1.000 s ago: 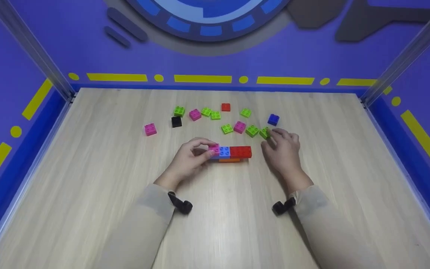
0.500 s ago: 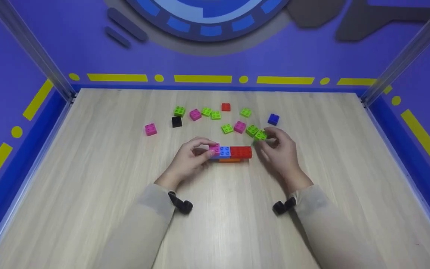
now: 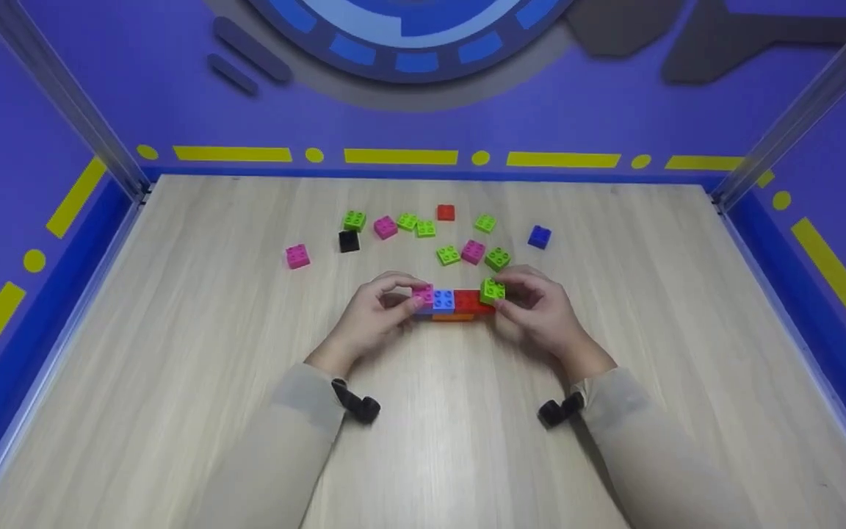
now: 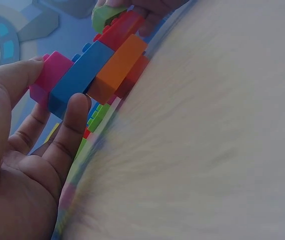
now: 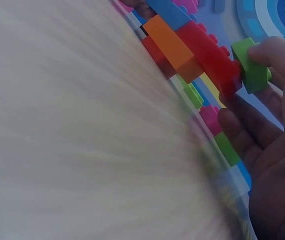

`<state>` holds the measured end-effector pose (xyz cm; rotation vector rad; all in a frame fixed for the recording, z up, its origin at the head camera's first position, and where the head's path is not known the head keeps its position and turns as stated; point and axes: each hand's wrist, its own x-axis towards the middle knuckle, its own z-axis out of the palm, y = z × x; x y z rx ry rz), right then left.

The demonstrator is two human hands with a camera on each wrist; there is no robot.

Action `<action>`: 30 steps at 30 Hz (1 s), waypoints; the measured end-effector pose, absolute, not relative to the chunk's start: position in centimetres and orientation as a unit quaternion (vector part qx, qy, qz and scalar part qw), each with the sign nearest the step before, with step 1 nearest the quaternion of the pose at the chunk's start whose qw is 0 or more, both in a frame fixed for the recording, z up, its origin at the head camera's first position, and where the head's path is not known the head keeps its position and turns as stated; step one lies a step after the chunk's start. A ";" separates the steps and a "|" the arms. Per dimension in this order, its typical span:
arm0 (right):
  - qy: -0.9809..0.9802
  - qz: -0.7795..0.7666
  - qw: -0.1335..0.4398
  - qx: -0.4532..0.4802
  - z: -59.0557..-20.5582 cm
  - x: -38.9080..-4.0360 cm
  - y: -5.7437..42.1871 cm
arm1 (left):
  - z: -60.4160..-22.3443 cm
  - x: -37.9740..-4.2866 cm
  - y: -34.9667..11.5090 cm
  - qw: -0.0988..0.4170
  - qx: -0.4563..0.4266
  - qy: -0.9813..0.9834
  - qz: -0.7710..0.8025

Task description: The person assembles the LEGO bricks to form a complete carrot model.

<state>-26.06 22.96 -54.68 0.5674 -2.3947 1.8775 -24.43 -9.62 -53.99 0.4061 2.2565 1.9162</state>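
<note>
- My left hand pinches a bright pink, square plastic brick between thumb and fingers, at the left end of a small stepped build.
- The build sits between my hands near the middle of the pale wood-grain table: the pink brick tops the left end of a long blue plastic brick, and a long red plastic brick continues rightward.
- Beneath these runs an orange plastic brick, with a lower red brick under it.
- My right hand grasps a lime-green, square plastic brick, tilted, over the long red brick's right end; I cannot tell whether it is pressed on.
- Beyond my hands lie loose bricks: several green, three pink, a black brick, a small red brick and, farthest right, a dark blue brick.
</note>
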 end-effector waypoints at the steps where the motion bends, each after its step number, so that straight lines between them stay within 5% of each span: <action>1: -0.773 0.606 0.020 0.186 -54.7 -26.0 23.0 | -54.0 -24.4 -9.6 0.076 0.136 0.754 0.638; 30: -0.806 0.562 -0.034 0.182 -54.0 -25.6 22.5 | -53.8 -24.2 -9.5 0.093 0.131 0.738 0.655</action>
